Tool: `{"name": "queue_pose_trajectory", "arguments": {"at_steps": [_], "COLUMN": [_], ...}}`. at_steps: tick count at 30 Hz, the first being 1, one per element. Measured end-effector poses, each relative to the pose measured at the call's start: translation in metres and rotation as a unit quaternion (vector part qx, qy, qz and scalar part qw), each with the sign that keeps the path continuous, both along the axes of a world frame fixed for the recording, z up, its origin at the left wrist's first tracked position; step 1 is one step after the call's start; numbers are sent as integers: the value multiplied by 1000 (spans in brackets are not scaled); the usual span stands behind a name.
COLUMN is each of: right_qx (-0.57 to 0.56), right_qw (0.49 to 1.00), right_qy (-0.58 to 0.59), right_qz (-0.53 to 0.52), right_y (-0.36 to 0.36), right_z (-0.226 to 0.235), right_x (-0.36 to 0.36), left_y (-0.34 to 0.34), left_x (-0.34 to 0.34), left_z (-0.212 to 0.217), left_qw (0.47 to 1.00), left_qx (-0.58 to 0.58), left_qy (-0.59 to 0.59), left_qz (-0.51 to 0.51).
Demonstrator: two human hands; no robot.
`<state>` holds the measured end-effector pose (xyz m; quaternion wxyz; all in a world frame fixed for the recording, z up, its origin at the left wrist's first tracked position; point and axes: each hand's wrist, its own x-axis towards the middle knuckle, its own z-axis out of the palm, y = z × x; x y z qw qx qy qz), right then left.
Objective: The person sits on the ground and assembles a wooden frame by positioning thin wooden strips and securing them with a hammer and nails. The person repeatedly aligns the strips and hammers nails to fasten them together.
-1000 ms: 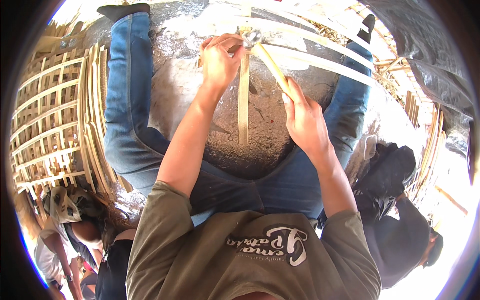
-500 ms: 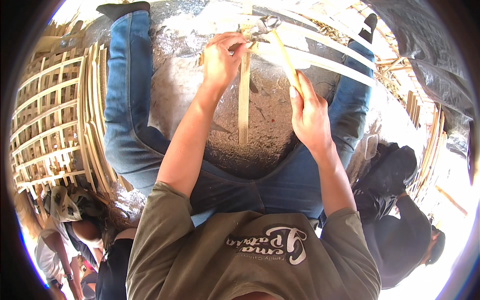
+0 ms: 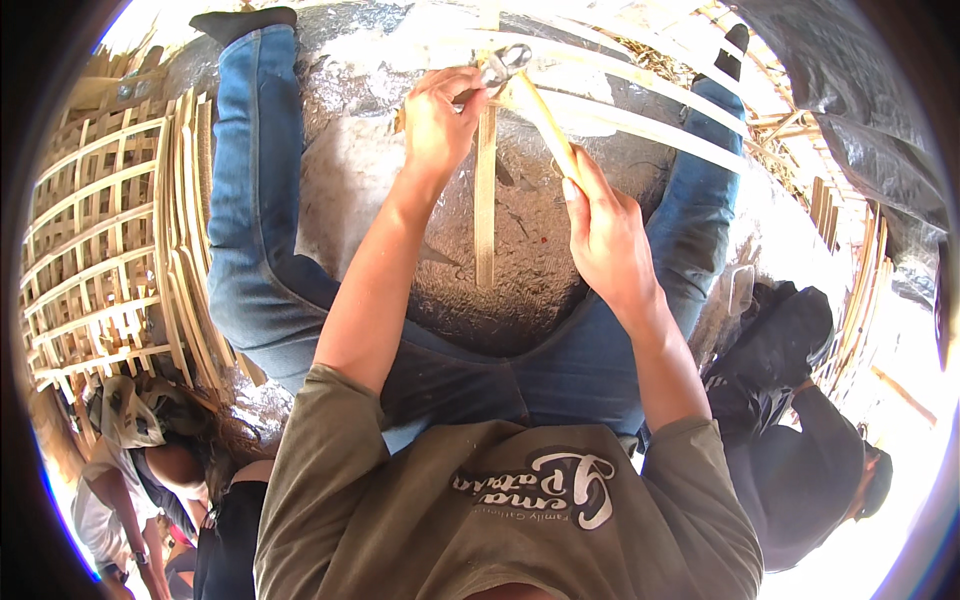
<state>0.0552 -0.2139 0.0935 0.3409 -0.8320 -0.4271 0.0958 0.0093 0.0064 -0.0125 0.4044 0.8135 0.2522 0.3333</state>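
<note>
My right hand is wrapped round the pale wooden handle of a hammer. The shiny metal hammer head is right at the fingertips of my left hand. Those fingers are pinched together where a lengthwise flat bamboo strip meets the curved crosswise bamboo strips. Whatever they pinch is too small and too covered to make out. The lengthwise strip runs from there toward me, over the ground between my legs. Off to the right, the crosswise strips pass over my right leg.
A woven bamboo lattice panel stands at the left, beside a stack of bamboo slats. A person in black sits close at the lower right, and other people are at the lower left. Dark sheeting hangs at the upper right.
The hammer head has moved left and slightly down, onto the spot by my left fingertips. My right hand has shifted a little left with it. My left hand stays nearly in place.
</note>
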Motion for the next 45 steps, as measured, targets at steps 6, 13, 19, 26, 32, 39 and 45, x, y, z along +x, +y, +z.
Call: {"name": "queue_pose_trajectory", "arguments": {"at_steps": [6,13,19,26,32,39,45], "right_qx": [12,54,-16,-41,-19,-58,-72], "right_qw": [1000,996,991,984,981,981,977], "right_qy": [4,-16,-93,-158,-183,-172,-193], "right_qz": [-15,-76,-97,-69,-64,-69,-58], "right_y": [3,5,26,51,58,58,58], "right_z": [0,5,-18,-71,-80,-77,-76], "right_x": [-1,12,77,94,77,81,83], "left_y": [0,0,-5,-7,-4,-2,-45], "left_x": [3,2,5,8,1,-2,-31], "left_z": [-4,0,7,7,4,3,17], "left_qw": [999,999,998,998,998,993,977], "left_qx": [-7,17,-48,31,58,105,-72], "left_qy": [-41,-37,-41,-51,-24,-14,46], "left_qz": [2,3,0,27,24,43,197]}}
